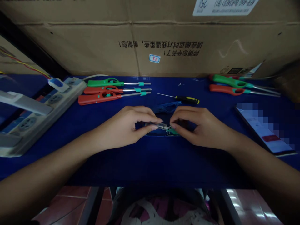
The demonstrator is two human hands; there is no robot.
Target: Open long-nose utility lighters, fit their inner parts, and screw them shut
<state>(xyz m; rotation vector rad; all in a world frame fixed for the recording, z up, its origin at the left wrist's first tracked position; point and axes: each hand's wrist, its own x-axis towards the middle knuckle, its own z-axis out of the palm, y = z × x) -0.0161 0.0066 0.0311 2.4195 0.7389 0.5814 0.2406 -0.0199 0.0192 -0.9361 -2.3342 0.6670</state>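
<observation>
My left hand (127, 126) and my right hand (199, 126) meet at the middle of the blue table (150, 162). Both pinch a small clear tube-like part with a metal end (159, 125), held over an opened blue lighter body (167, 109) lying flat. A bit of teal plastic and thin wire (172, 132) shows under my right fingertips. My fingers hide most of the blue body. A yellow-and-black screwdriver (186, 99) lies just beyond my hands.
Three long-nosed lighters, green (105, 82) and two red (100, 93), lie at the back left beside a white power strip (44, 109). More lighters (232, 86) lie back right. A phone (264, 131) rests at the right. A cardboard box (150, 40) walls the back.
</observation>
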